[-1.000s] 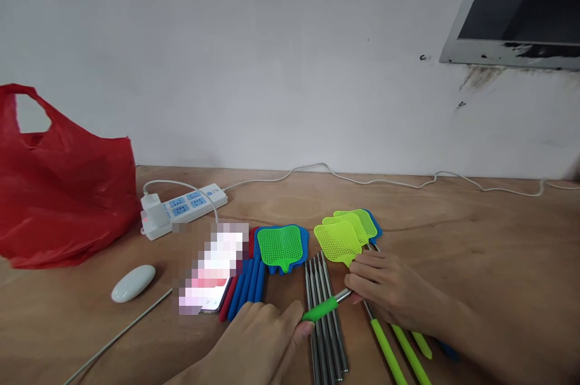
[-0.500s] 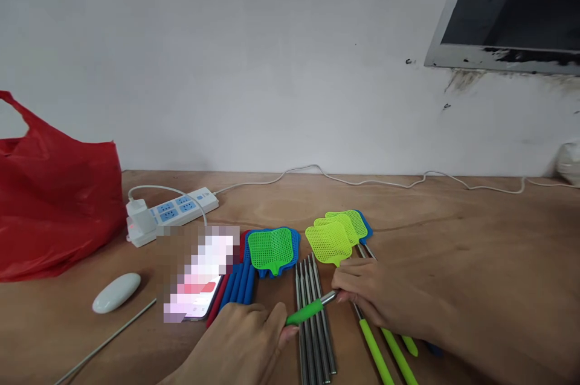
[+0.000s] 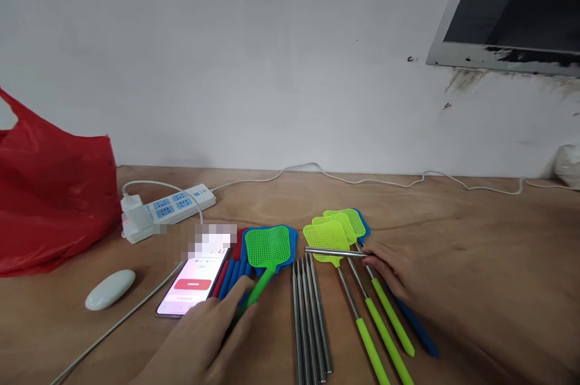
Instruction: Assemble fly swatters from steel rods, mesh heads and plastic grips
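Note:
My left hand [image 3: 212,324] is closed around a green handle [image 3: 259,289]. Its upper end meets the neck of a green mesh fly swatter head [image 3: 267,246]; I cannot tell whether the two are joined. My right hand [image 3: 392,270] pinches a bare metal rod [image 3: 333,251], held nearly level across a yellow-green swatter head [image 3: 327,241]. Between the hands several metal rods [image 3: 310,324] lie side by side. Several fly swatters with yellow-green handles [image 3: 374,352] lie at the right, with a blue handle [image 3: 417,327] partly under my right forearm.
Blue handles [image 3: 235,279] and red ones lie beside a lit phone [image 3: 193,282]. Farther left are a white oval object [image 3: 110,290], a power strip [image 3: 172,207] and a red plastic bag [image 3: 54,203]. A white cable [image 3: 376,181] runs along the wall.
The rod in my right hand has come away from the green handle and moved up. My left hand has carried the handle left, toward the green swatter head.

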A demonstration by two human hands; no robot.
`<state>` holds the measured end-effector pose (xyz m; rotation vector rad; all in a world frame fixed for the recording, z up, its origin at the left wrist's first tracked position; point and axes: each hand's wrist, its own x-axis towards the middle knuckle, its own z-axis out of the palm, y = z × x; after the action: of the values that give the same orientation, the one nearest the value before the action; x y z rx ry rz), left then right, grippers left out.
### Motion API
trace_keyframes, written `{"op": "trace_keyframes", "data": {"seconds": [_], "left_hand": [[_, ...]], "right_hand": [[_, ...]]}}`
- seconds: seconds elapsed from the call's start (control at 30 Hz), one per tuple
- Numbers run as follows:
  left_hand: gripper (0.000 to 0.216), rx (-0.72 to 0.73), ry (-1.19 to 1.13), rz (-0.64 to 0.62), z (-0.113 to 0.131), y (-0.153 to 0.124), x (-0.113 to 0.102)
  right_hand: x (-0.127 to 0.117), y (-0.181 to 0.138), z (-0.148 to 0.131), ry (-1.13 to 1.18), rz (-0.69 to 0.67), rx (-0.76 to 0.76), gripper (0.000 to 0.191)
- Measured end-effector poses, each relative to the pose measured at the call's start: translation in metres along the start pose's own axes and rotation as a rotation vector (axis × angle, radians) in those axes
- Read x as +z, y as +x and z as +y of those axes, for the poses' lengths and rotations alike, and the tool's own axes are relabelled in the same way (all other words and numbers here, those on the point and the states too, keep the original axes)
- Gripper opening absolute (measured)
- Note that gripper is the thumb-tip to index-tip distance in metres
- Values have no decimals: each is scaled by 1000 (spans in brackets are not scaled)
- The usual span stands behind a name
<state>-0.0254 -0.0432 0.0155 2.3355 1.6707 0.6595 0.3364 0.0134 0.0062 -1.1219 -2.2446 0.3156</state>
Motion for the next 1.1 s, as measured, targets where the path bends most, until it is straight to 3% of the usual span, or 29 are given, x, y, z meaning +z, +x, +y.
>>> {"op": "trace_keyframes", "data": {"seconds": [0.2,0.33,0.5,0.7,0.9,1.0,1.1], "left_hand": [[38,-87,538,-143,-2,26,7],[42,-87,656,-168,-5,30,4],[45,-71,644,-167,-7,29,6],[45,-62,627,-114,-7,32,5],[42,-92,563,-32,4,40,-7],[40,35,414,29,13,44,-5],[31,243,219,-12,21,45,7]], "right_hand": [[13,10,-18,-5,-6,36,24],[25,20,-22,86,64,103,25],[39,27,-27,262,94,201,32],[46,17,-31,579,108,357,23],[48,15,-20,832,44,367,30],[48,17,-18,944,-29,362,31],[48,17,-23,1001,-89,330,33]]}}
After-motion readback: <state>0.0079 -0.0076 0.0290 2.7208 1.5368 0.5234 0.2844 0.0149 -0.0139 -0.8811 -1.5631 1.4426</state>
